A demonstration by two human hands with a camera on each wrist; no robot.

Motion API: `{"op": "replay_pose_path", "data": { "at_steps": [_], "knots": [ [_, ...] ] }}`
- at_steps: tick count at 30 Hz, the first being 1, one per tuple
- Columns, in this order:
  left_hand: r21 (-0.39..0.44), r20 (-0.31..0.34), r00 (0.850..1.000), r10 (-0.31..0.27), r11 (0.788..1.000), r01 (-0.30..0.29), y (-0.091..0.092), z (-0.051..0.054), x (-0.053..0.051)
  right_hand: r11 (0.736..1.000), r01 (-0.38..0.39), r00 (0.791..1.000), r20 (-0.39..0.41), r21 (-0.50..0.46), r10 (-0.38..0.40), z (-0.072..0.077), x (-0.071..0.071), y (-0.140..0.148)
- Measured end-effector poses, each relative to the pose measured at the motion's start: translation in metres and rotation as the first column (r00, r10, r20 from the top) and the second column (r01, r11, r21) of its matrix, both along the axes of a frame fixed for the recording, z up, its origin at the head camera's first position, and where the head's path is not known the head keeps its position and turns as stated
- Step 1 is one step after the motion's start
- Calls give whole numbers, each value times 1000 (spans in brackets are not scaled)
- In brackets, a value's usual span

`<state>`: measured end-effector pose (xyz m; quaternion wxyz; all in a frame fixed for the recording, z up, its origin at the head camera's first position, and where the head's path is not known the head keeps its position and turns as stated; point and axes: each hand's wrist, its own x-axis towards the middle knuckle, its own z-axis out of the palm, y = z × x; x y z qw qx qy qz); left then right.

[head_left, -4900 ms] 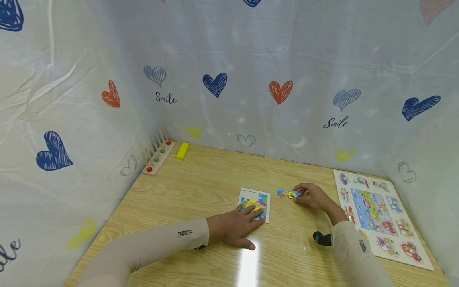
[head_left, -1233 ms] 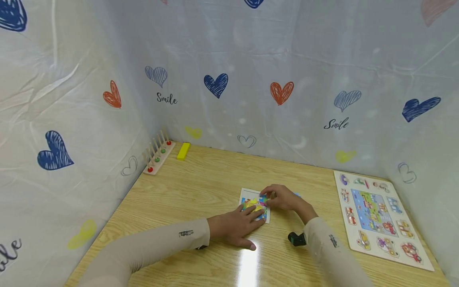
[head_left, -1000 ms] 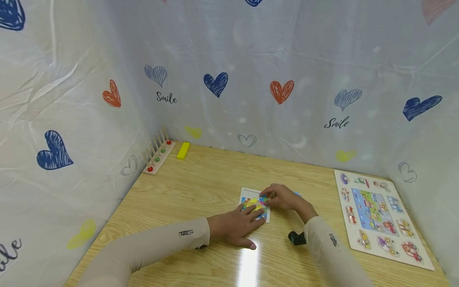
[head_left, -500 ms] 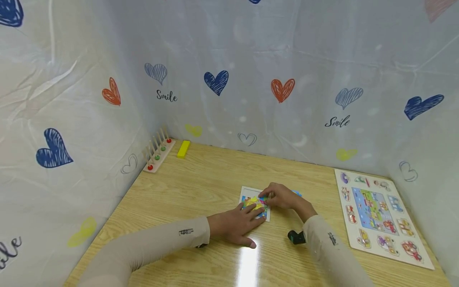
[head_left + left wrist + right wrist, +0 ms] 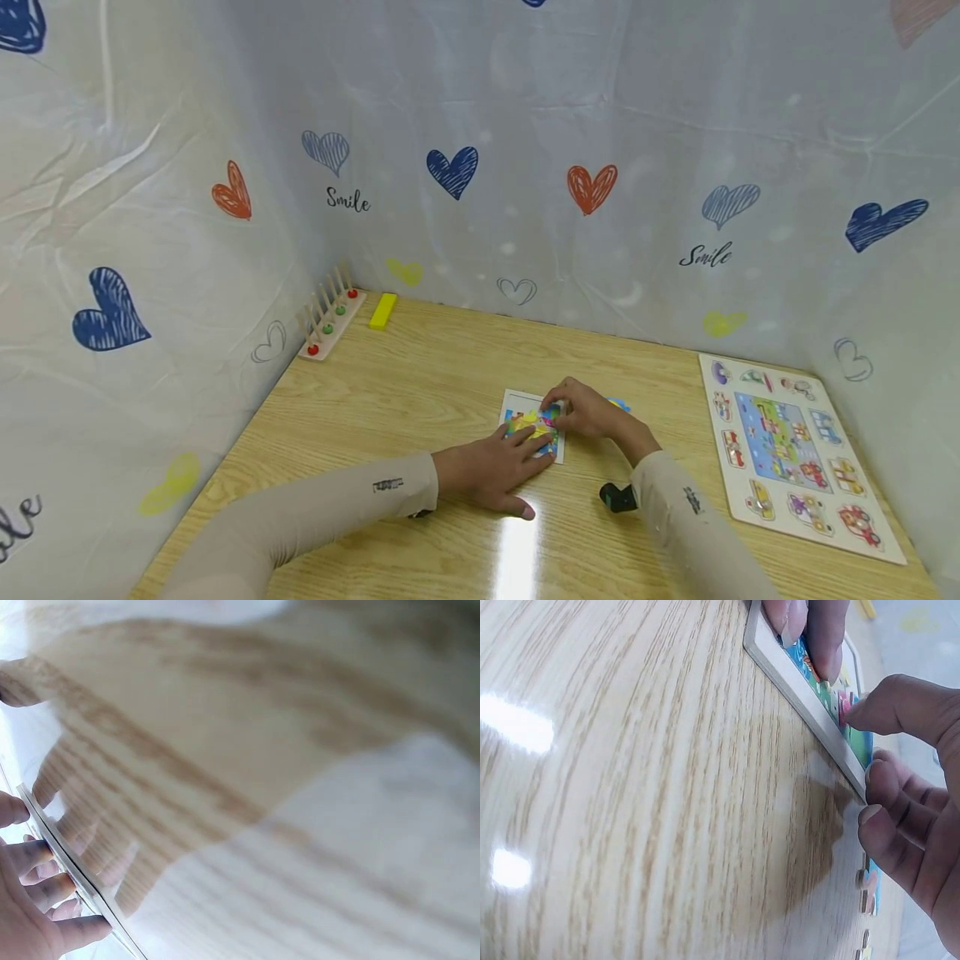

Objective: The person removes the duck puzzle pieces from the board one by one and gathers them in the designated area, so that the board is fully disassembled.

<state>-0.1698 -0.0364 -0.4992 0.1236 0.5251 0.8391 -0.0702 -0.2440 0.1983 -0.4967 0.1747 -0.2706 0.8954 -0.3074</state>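
A small puzzle in a white frame lies on the table, its picture mostly blue, yellow and pink. My left hand rests on its lower part with spread, straight fingers; in the left wrist view those fingers lie across the white edge. At the puzzle's upper right, my right hand has thumb and index finger bent at a piece. The right wrist view shows the right thumb touching a pink part inside the frame, the other fingers curled by the rim. Loose pieces lie just behind the right hand.
A wooden board with vehicle pictures lies at the right. At the back left stand a pegged stand with red and green beads and a yellow block. Heart-printed sheets surround the table.
The right hand has moved left from the loose pieces to the puzzle's upper right since the earliest frame. In the last second it has shifted only slightly. The left hand has stayed in place.
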Motion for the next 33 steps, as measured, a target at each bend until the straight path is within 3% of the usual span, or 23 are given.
{"op": "replay_pose_path", "data": {
  "at_steps": [12,19,33],
  "knots": [
    [-5,15,1000,8,1000,-8,-1,1,0,999,-30,999,-39,35,31,3,-1,0],
    [0,8,1000,3,1000,-3,-1,3,0,999,-7,999,-35,50,9,3,-2,0],
    [-3,1,1000,-4,1000,4,-1,6,2,999,-18,1000,-8,-39,17,1,-1,3]
  ]
}}
